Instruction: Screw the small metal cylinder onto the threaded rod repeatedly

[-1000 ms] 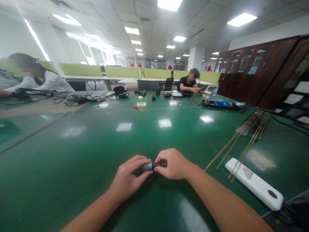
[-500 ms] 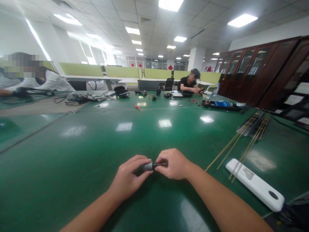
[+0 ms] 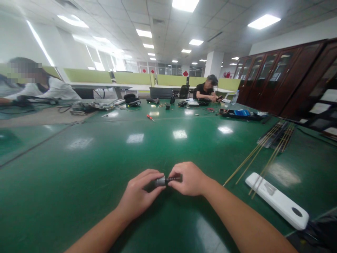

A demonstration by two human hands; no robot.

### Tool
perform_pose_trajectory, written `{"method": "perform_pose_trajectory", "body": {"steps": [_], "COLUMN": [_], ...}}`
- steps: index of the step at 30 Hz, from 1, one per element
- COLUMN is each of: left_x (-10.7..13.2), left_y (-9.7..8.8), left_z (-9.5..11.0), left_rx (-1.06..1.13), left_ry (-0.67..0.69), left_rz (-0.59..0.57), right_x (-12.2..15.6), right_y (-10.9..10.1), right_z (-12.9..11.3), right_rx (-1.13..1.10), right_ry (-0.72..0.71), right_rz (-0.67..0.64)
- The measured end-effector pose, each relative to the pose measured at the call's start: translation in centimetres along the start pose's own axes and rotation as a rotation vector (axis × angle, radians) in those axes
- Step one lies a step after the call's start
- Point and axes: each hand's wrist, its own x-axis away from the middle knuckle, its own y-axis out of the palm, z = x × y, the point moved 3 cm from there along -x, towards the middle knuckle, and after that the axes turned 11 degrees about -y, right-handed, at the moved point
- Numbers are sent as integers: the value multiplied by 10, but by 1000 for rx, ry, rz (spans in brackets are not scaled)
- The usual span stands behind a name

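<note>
A short grey cylinder (image 3: pixel 160 181) lies sideways between the thumb and fingers of my left hand (image 3: pixel 140 193), which is closed on it. From its right end a thin dark ridged rod (image 3: pixel 173 179) sticks out, screw-like in look. Thumb and forefinger of my right hand (image 3: pixel 191 179) pinch this rod close to the cylinder. Both hands are low over the green table (image 3: pixel 118 154). The exact kind of part is too small to make out, and my fingers cover some of it.
Thin yellowish sticks (image 3: pixel 247 158) and a long white case (image 3: pixel 277 200) lie to the right. Farther off are a red screwdriver (image 3: pixel 150 117), a black tray with blue items (image 3: pixel 242 113) and cables. One person (image 3: pixel 206 91) sits opposite, another (image 3: pixel 47 86) at far left.
My hands keep the same grip on the cylinder and rod, with hardly any movement. The whole view has shifted very slightly.
</note>
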Motion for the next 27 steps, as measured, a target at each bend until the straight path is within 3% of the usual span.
{"method": "perform_pose_trajectory", "body": {"steps": [27], "left_x": [-1], "left_y": [-2], "left_z": [1], "left_rx": [-7], "left_ry": [2], "left_rz": [15], "right_x": [-1], "right_y": [-3], "right_z": [-1], "right_rx": [25], "right_ry": [8], "right_rz": [0]}}
